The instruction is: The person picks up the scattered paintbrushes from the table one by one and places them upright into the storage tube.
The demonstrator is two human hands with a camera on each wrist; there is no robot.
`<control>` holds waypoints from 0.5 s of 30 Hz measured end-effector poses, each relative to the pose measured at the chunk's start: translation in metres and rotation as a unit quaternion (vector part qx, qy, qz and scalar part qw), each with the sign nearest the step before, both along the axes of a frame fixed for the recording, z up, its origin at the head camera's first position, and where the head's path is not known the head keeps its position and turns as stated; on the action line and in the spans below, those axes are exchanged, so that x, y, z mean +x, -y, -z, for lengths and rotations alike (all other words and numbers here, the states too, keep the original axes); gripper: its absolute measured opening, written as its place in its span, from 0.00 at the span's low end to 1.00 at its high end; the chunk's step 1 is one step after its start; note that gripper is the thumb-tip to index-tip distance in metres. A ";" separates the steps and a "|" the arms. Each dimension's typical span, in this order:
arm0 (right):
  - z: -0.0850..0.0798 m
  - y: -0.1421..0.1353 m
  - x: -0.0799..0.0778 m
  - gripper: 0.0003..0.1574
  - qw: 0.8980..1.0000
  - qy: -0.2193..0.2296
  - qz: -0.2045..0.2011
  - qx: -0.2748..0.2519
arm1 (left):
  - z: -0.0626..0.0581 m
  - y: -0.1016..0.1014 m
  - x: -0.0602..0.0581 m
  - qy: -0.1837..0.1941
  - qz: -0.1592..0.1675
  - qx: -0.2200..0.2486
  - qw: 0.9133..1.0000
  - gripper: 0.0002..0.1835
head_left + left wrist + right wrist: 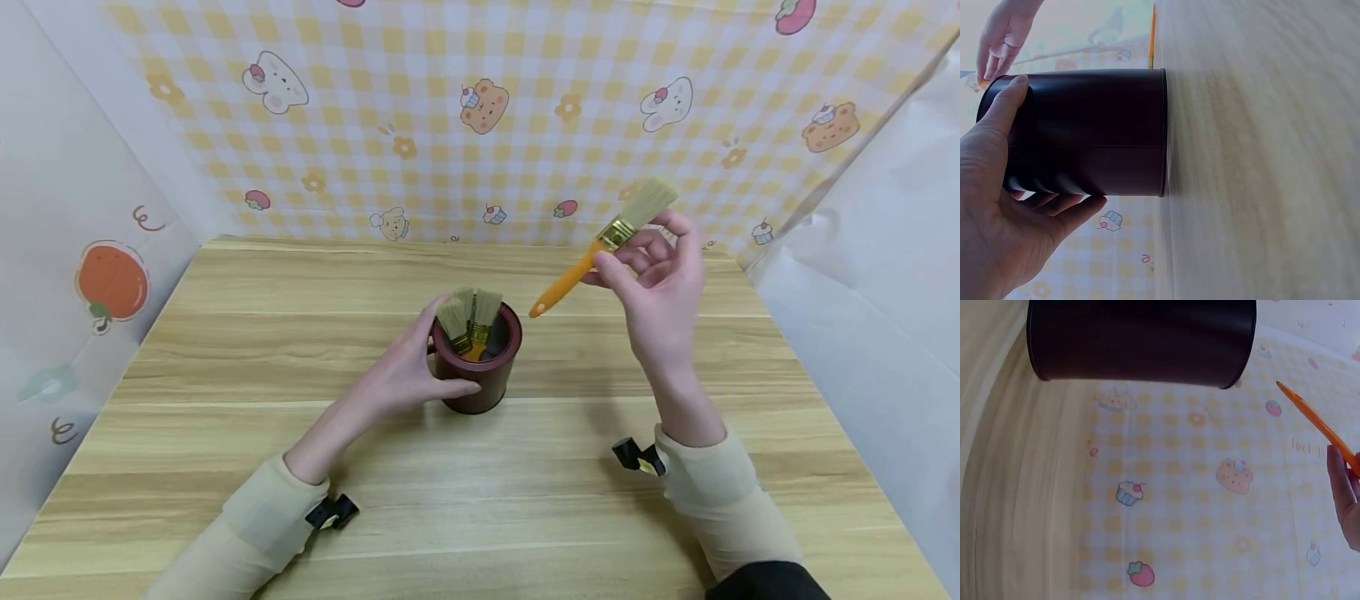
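Observation:
A dark brown cylindrical pot (480,385) with a reddish rim stands upright on the wooden table. Several paintbrushes (487,305) lean inside it, pale bristles up. My left hand (408,362) grips the pot from its left side; the left wrist view shows the thumb (1007,103) on one side and fingers on the other. Up and to the right of the pot, my right hand (663,283) pinches another paintbrush (570,283) near its metal band. That brush is tilted, bristles toward the upper right, with its orange handle end pointing down toward the pot and apart from it.
The wooden tabletop (480,508) spreads around the pot. Behind it hangs a yellow checked cloth (450,167); pale sheets (870,275) flank the table. In the left wrist view a thin orange stick (1152,31) shows at table level beyond the pot.

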State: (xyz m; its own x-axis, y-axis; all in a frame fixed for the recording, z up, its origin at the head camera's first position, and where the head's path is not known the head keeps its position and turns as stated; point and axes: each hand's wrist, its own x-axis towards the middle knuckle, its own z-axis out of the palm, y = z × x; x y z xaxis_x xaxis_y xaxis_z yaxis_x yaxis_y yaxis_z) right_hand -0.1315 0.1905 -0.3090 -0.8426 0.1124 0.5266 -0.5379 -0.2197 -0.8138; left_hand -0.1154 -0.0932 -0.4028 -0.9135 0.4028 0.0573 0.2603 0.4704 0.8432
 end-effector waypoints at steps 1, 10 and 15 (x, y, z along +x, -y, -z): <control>0.001 0.003 0.002 0.31 1.000 -0.003 -0.009 0.000 | 0.000 0.000 0.000 0.001 0.000 0.002 1.000 0.66; 0.013 0.022 0.008 0.31 0.994 0.018 -0.074 0.084 | 0.000 0.001 0.000 0.002 0.001 -0.001 1.000 0.67; 0.019 0.024 0.008 0.32 0.986 0.025 -0.085 0.139 | 0.000 0.000 -0.001 -0.004 0.002 -0.005 1.000 0.67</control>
State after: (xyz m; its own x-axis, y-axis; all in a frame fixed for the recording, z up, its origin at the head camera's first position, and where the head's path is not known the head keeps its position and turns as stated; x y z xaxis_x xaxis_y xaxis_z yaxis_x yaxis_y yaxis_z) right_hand -0.1233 0.1662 -0.3285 -0.8626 -0.1755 0.4745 -0.4704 -0.0674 -0.8799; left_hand -0.1165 -0.0935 -0.4032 -0.9117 0.4063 0.0611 0.2688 0.4772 0.8367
